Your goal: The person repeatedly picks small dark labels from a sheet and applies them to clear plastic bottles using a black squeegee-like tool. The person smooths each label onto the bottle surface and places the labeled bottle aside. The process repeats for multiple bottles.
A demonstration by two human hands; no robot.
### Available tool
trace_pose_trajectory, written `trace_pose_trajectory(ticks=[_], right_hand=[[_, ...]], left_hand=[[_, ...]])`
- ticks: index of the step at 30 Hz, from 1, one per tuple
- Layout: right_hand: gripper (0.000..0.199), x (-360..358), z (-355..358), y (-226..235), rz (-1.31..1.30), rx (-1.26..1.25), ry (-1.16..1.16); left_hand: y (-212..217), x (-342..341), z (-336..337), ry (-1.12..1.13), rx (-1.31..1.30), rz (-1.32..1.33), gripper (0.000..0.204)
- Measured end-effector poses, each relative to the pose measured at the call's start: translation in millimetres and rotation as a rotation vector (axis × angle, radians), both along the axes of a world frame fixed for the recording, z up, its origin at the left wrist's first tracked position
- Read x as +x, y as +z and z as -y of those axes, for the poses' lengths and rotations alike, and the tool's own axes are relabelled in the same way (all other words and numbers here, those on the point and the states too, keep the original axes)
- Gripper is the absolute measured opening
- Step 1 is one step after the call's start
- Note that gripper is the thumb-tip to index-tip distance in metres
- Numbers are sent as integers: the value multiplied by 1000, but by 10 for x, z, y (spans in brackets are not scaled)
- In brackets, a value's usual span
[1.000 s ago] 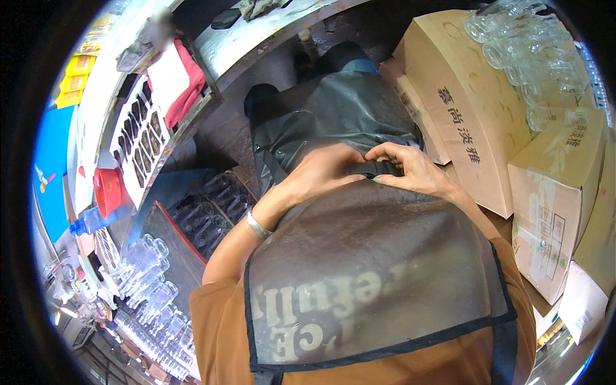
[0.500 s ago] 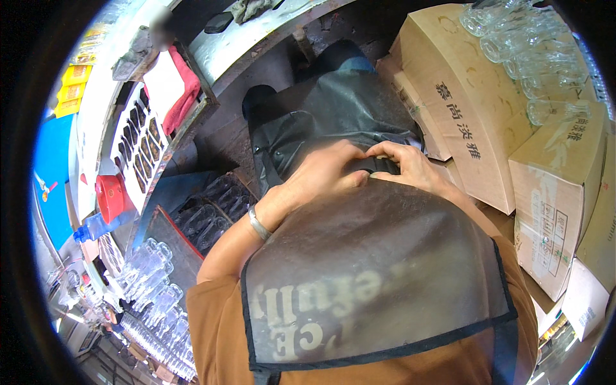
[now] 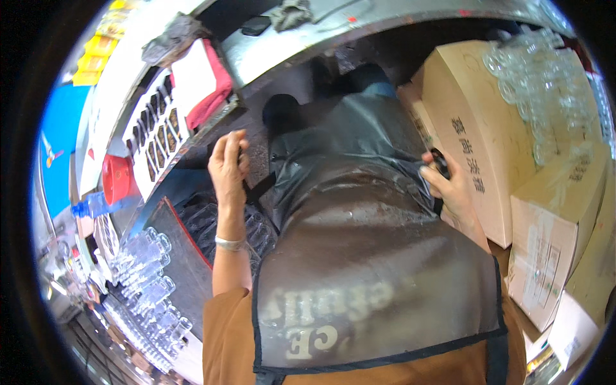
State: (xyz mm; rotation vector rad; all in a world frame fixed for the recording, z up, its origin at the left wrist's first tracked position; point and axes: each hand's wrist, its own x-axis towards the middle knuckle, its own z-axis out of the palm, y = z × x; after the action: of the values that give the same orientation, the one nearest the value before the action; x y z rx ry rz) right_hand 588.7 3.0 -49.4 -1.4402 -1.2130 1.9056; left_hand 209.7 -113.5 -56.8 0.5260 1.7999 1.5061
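Note:
A dark waterproof apron [image 3: 359, 205] with pale lettering covers my front and lap. My left hand [image 3: 229, 168] is raised off the apron's left side, its fingers closed on a black apron strap [image 3: 262, 187] that runs back to the apron. On the other side my right hand [image 3: 454, 191] is closed round a black strap end [image 3: 440, 163], possibly with a buckle; its exact shape is hard to make out. This hand is beside the apron's right edge, close to a cardboard box.
Clear glass bottles [image 3: 151, 282] stand in rows at left, near dark crates. A bench holds a slotted white tray [image 3: 154, 131], red cloth [image 3: 215, 96] and red cup [image 3: 117, 179]. Cardboard boxes [image 3: 471, 122] crowd the right, with glassware [image 3: 536, 83] on top. A metal table [image 3: 359, 22] lies ahead.
My hands were together at the apron's waist; now they are wide apart, one to each side, each with a black strap. The view has shifted slightly.

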Motion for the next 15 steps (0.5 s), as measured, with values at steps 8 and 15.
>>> trace_pose_trajectory(ticks=[8, 15], right_hand=[[13, 45, -14, 44, -129, -192, -167], [19, 0, -41, 117, -102, -273, -207]], left_hand=[[168, -855, 1095, -702, -1020, -695, 59], [156, -571, 1818, -1343, -1550, -79, 93]])
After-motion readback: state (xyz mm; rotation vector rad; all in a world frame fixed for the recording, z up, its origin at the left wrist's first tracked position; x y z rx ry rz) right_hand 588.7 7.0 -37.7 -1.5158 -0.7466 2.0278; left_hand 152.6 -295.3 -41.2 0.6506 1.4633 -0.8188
